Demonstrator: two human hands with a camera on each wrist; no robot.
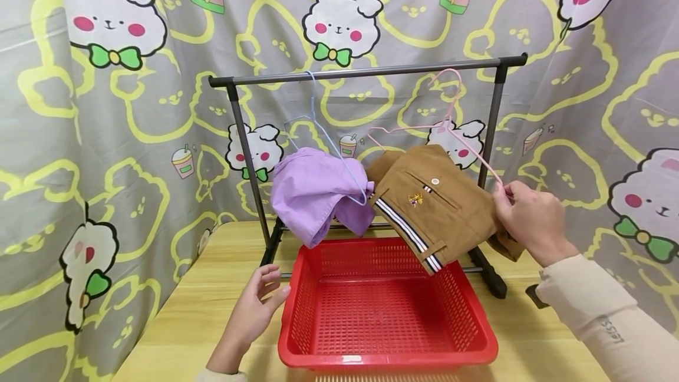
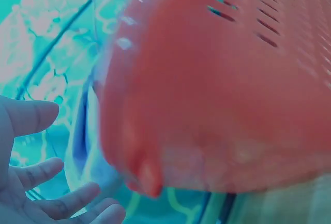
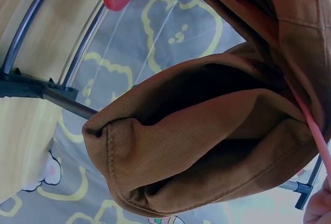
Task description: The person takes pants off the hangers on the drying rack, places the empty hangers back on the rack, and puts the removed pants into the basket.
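My right hand (image 1: 530,214) pinches the lower right corner of a pink hanger (image 1: 477,155), whose hook is at the rail. Brown trousers (image 1: 451,193) with a striped waistband hang folded over this hanger; the right wrist view shows their folded brown legs (image 3: 170,151) beside the pink wire (image 3: 313,125). My left hand (image 1: 251,311) holds nothing, fingers spread, just left of the red basket (image 1: 285,335); in the left wrist view the hand (image 2: 46,182) is beside the basket wall (image 2: 207,100). A purple garment (image 1: 313,187) hangs on a blue hanger (image 1: 331,143) to the left.
A dark metal rack with a top rail (image 1: 366,72) stands behind the red basket on the wooden table (image 1: 180,317). Its black feet (image 1: 495,282) reach forward on both sides of the basket. A patterned grey curtain (image 1: 201,34) surrounds the table at the back and sides.
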